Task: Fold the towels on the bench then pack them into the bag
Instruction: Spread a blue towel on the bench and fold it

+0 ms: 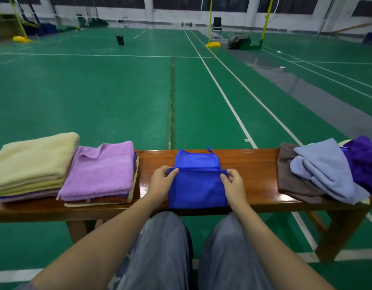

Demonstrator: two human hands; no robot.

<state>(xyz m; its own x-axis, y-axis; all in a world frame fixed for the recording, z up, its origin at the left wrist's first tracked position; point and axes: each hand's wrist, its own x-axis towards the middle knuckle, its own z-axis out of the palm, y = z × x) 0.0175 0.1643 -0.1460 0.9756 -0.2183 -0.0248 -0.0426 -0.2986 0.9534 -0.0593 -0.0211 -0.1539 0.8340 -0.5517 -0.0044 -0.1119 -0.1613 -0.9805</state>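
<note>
Knees [164, 237] in grey trousers are sitting closest to the camera, and two bare forearms are reaching out over them toward the wooden bench [250, 164]. On the middle of the bench the blue towel [196, 191] is lying flat, its near edge reaching the bench's front edge. Its near part is lying doubled over the far part, whose top edge and small hanging loop are showing beyond the fold. The left hand [161, 182] is pinching the left corner of the upper layer between thumb and fingers, and the right hand [233, 184] is pinching the right corner the same way, so the hands are held apart, one at each side of the towel.

To the left, two stacks of folded towels are resting side by side and touching: a cream stack [32, 164] at the far left and a lilac-topped stack [99, 172] just beside it, with red, blue and cream layers showing beneath the lilac one. To the right, well apart from the blue towel, unfolded towels are lying in a loose heap: a brown towel [289, 178] underneath, a pale blue towel [325, 172] crumpled over it, and a purple towel [363, 162] at the edge of the view.

Beyond the bench a green court floor [97, 91] with white lines is stretching away. Far off, a black chair [217, 26] is standing near a yellow post base [213, 44], and a dark olive bundle [238, 40] is lying just beside that base; whether it is a bag I cannot tell
</note>
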